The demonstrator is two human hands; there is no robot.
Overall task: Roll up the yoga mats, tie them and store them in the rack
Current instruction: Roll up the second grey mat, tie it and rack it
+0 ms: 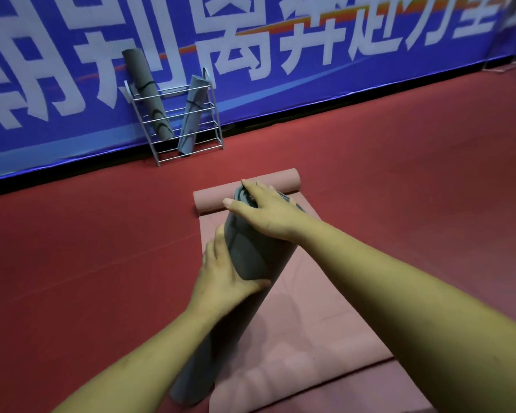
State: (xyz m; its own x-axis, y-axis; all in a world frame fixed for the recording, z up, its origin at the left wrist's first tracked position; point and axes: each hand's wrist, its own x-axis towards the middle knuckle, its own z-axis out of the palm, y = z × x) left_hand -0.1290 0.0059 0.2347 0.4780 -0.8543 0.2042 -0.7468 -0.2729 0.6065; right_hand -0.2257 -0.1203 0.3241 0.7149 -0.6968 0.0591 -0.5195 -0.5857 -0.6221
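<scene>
A rolled grey yoga mat [245,257] stands tilted in front of me, its lower end near the bottom of the view. My left hand [224,272] grips its side from the left, thumb under the roll. My right hand [262,208] covers its top end, fingers spread over the rim. Beneath lies a pink yoga mat [304,308], spread flat with its far end curled into a roll [209,196]. A metal wire rack [191,126] leans at the wall and holds two rolled grey mats [149,93] [191,114] with dark ties.
Red floor [87,248] stretches all around the pink mat and up to the rack. A blue banner wall [280,55] with large white characters runs along the far side.
</scene>
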